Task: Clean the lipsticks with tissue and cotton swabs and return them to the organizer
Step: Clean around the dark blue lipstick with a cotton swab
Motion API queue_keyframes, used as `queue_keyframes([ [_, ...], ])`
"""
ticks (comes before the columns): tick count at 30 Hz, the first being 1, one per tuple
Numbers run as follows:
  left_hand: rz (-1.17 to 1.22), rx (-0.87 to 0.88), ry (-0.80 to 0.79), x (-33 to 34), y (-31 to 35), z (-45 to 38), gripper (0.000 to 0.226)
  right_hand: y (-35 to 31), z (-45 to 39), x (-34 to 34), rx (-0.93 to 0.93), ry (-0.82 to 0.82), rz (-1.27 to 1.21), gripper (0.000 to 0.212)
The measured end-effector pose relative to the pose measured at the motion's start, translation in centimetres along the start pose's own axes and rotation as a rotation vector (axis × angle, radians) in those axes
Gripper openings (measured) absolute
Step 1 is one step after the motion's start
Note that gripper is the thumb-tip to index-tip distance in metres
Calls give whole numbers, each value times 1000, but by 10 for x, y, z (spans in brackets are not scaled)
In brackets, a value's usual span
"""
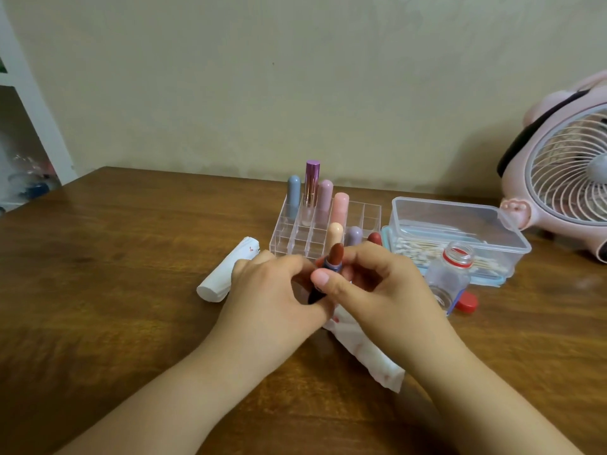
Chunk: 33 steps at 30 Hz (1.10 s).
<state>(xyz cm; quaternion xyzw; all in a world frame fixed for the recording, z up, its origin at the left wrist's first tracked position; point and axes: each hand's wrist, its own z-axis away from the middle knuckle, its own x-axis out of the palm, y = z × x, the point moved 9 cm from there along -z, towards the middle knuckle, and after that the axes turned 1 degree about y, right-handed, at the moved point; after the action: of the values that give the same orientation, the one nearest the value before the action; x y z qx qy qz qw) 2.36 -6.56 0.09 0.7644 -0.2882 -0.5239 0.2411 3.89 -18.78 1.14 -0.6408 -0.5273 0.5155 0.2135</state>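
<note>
Pointing up, slightly tilted: lipstick (331, 266)

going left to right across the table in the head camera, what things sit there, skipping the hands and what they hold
Rolled tissue → clear organizer → cotton swab box → pink fan. The small open jar overlaps the box, so I left it out.

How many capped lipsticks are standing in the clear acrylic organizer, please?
6, possibly 7. Back row: grey-blue lipstick, metallic purple lipstick, pale pink lipstick, salmon pink lipstick. Front row: peach lipstick, lilac lipstick. A red rounded top is partly hidden behind the right hand.
</note>
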Motion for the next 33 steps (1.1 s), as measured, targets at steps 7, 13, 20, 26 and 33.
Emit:
queue_keyframes([
  [7,489,75,-420,17,12,10,16,-12,2,-9,-111,-154,-190,36],
  [13,773,70,-627,30,16,20,51,-27,5,-11,-78,-228,-459,40],
  [20,877,68,-512,24,12,10,58,-28,5,-11,-91,-186,-454,30],
  [26,917,104,-619,24,26,19,49,-33,5,-8,-93,-222,-575,33],
  [33,898,99,-539,24,16,10,50,-30,5,-5,-92,-214,-523,36],
])
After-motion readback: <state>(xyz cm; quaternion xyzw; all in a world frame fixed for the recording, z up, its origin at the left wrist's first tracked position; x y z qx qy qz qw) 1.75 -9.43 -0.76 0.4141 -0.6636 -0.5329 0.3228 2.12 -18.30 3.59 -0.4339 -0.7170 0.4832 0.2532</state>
